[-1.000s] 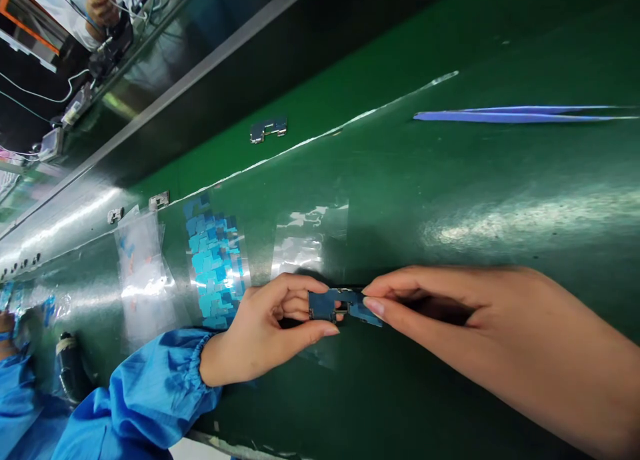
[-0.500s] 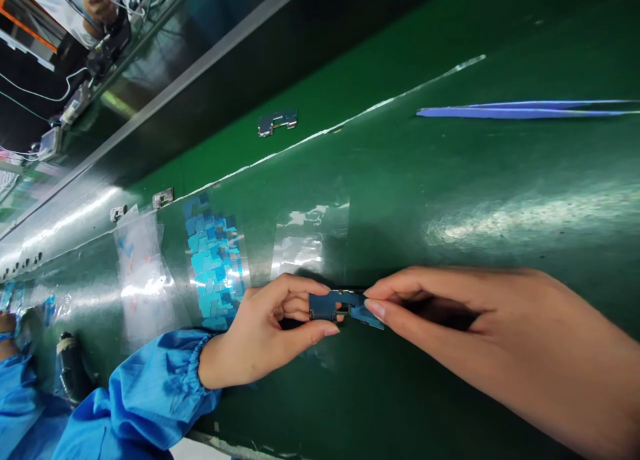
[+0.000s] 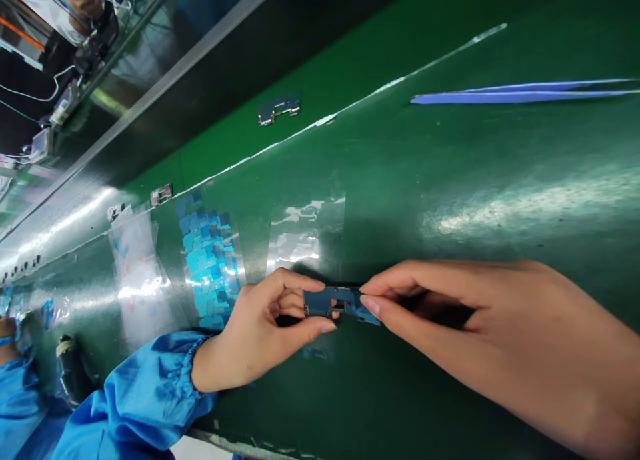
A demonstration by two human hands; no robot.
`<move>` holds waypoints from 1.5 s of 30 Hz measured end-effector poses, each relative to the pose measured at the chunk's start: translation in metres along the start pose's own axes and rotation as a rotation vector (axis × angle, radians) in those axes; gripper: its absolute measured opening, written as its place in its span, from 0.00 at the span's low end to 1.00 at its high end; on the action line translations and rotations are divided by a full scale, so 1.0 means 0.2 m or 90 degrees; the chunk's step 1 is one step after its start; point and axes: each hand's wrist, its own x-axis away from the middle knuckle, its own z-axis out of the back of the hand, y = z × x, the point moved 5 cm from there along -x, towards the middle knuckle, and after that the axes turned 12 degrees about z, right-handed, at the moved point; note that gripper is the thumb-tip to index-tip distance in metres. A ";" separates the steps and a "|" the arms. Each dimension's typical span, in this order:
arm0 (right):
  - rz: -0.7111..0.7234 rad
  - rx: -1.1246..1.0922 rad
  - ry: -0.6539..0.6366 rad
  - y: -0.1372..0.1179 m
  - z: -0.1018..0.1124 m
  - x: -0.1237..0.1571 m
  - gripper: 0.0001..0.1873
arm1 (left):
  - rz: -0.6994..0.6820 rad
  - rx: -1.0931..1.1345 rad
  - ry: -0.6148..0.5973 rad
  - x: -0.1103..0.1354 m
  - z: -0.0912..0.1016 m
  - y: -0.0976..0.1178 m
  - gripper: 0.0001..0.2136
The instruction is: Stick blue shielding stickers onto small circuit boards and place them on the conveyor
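A small dark circuit board [image 3: 318,302] with a notch in one side is pinched between the thumb and fingers of my left hand [image 3: 265,337], which grips its left end. At the board's right end my right hand [image 3: 450,333] pinches a thin blue film piece [image 3: 369,313] between thumb and index finger. This film lies over that end of the board, its lower corner jutting past the edge. Just behind the left hand is a clear sheet [image 3: 295,247]. Left of it lies a sheet of several shiny blue film pieces [image 3: 207,267].
Blue tweezers [image 3: 475,97] lie at the upper right. Another circuit board [image 3: 279,109] rests beyond the white line, with smaller boards [image 3: 161,195] farther left. Translucent sheets [image 3: 140,273] and a dark bottle-like object [image 3: 71,367] are at left, near another person's blue sleeve [image 3: 17,387].
The blue film at the board's right end now sits closer in line with the board; it was tilted away more before. The view has shifted slightly, and both hands keep their pinch.
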 end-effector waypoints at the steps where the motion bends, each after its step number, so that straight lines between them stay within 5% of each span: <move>1: 0.000 0.001 0.001 0.00 0.00 0.00 0.11 | 0.003 -0.002 -0.001 0.00 0.00 0.00 0.19; 16: -0.032 0.006 0.013 0.01 -0.02 0.03 0.10 | 0.018 -0.059 -0.039 0.01 0.00 -0.01 0.16; 31: -0.007 0.038 0.051 0.04 -0.05 0.08 0.07 | -0.019 -0.170 0.115 0.03 -0.07 0.03 0.14; 45: 0.044 0.036 0.081 0.02 -0.07 0.08 0.07 | 0.039 -0.167 0.120 0.03 -0.06 0.00 0.17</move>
